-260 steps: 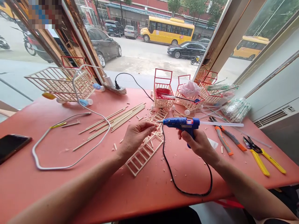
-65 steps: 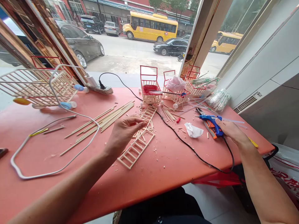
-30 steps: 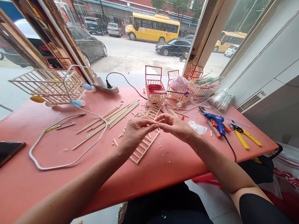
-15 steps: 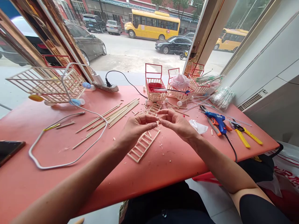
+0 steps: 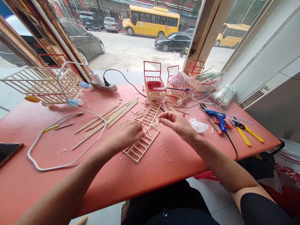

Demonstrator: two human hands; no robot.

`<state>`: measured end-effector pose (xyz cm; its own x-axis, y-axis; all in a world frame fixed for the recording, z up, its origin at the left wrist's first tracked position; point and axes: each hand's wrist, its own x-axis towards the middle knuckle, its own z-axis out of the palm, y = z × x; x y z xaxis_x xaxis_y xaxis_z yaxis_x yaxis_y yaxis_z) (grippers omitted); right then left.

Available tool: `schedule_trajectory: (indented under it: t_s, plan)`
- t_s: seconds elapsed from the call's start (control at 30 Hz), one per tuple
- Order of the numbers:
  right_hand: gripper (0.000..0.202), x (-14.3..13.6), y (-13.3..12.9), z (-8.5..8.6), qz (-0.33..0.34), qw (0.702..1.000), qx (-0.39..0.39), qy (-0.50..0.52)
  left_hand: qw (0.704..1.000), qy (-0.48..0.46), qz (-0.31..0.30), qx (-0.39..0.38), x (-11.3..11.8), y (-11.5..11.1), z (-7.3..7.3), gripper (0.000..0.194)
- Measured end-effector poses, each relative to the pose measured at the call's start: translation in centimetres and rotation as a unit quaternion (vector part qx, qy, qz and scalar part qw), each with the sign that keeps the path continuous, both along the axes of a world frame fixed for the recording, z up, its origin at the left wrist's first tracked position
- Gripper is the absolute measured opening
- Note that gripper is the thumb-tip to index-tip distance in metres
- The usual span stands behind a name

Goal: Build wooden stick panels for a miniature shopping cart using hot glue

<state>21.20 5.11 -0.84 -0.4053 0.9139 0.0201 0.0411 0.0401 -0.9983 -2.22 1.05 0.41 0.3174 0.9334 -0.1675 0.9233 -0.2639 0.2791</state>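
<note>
My left hand point(image 5: 128, 133) is closed, palm down, over the ladder-like wooden frame point(image 5: 151, 142) lying on the table. Its fingertips are turned away, so I cannot see what they grip. To its right, my right hand point(image 5: 175, 124) is raised a little above the table in a pinch; a tiny piece may sit at its fingertips, too small to name. Beyond the hands lies a second ladder-like stick frame point(image 5: 153, 110), with short cut sticks and crumbs around it. Long thin wooden sticks point(image 5: 120, 113) lie in a loose bundle behind my left hand.
Small stick carts with red handles, one cart point(image 5: 155, 89) in the middle, stand along the back. A larger cart point(image 5: 51, 84) is at left, near a white cable point(image 5: 29, 153). At right lie a blue glue gun point(image 5: 219, 118), yellow-handled cutters point(image 5: 249, 134) and crumpled white paper point(image 5: 198, 125).
My hands met at the fingertips before and are now apart. The left has moved left and down over the frame; the right has stayed nearly in place, still pinching.
</note>
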Motion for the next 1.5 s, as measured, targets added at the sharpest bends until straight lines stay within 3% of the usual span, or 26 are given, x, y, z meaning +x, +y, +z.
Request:
schedule_trajectory:
  t_s: [0.27, 0.53, 0.73, 0.97, 1.1, 1.33, 1.5]
  plan:
    - [0.023, -0.3, -0.4, 0.0, 0.013, 1.000, -0.001, -0.014, 1.000, 0.010, -0.004, -0.001, 0.6, -0.6, 0.4, 0.015]
    - [0.034, -0.5, -0.3, 0.0, 0.004, 1.000, -0.008, -0.013, 1.000, 0.005, 0.006, -0.004, 0.9, -0.5, 0.3, 0.018]
    - [0.034, -0.4, -0.5, 0.3, -0.007, 0.999, 0.017, -0.028, 0.998, -0.052, 0.020, -0.001, 0.8, -0.4, 0.4, 0.004]
    - [0.034, -0.4, -0.8, 0.5, 0.012, 0.998, 0.036, -0.049, 0.995, -0.097, -0.005, 0.038, 0.8, -0.5, 1.4, 0.019]
    - [0.021, -0.7, -1.0, 0.3, 0.015, 0.993, 0.068, -0.093, 0.993, -0.106, -0.001, 0.048, 0.9, -0.6, 1.4, 0.020]
    - [0.013, -1.0, -1.6, -0.4, 0.007, 0.960, 0.198, -0.196, 0.995, -0.085, -0.002, 0.043, 0.9, -0.5, 1.0, 0.023]
    - [0.009, -1.3, -1.7, -0.9, 0.020, 0.952, 0.203, -0.227, 0.993, -0.106, -0.010, 0.048, 0.9, -0.6, 1.0, 0.027]
